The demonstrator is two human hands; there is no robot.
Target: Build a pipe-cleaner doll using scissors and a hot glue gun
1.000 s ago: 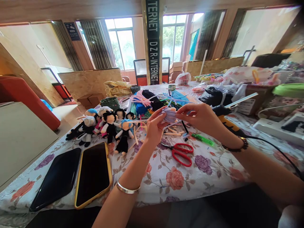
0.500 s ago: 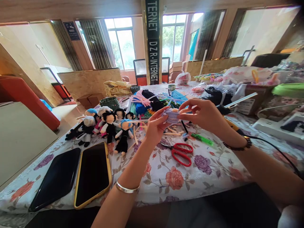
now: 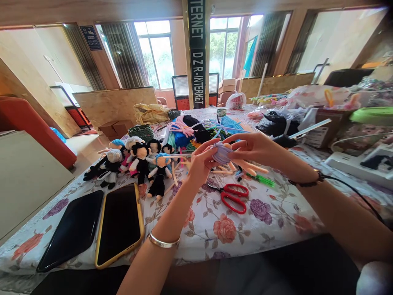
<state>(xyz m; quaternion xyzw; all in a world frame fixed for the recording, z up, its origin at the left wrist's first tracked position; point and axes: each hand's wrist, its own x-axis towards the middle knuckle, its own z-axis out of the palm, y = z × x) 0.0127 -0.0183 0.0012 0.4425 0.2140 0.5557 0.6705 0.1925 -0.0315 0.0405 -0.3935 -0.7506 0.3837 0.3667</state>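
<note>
Between my two hands is a doll piece [image 3: 221, 153] wound from lilac pipe cleaner, with a bit of peach at its top. My left hand [image 3: 200, 163] pinches its left side between thumb and fingers. On the other side, the thumb and fingers of my right hand [image 3: 253, 146] close on it. Peach pipe-cleaner stems [image 3: 252, 166] stick out to the right below my right hand. Red-handled scissors [image 3: 235, 197] lie on the cloth below the hands. Several finished pipe-cleaner dolls [image 3: 141, 162] sit together to the left.
Bundles of coloured pipe cleaners [image 3: 190, 130] are heaped behind my hands. A green bundle of sticks [image 3: 264, 180] and a black-tipped tool [image 3: 284, 141] lie to the right. Two phones, one yellow-cased [image 3: 119, 225], rest at front left on the flowered tablecloth [image 3: 202, 241].
The lilac piece has turned in my hands, and peach stems now show under my right hand. My right hand has dipped a little and its fingers have closed in.
</note>
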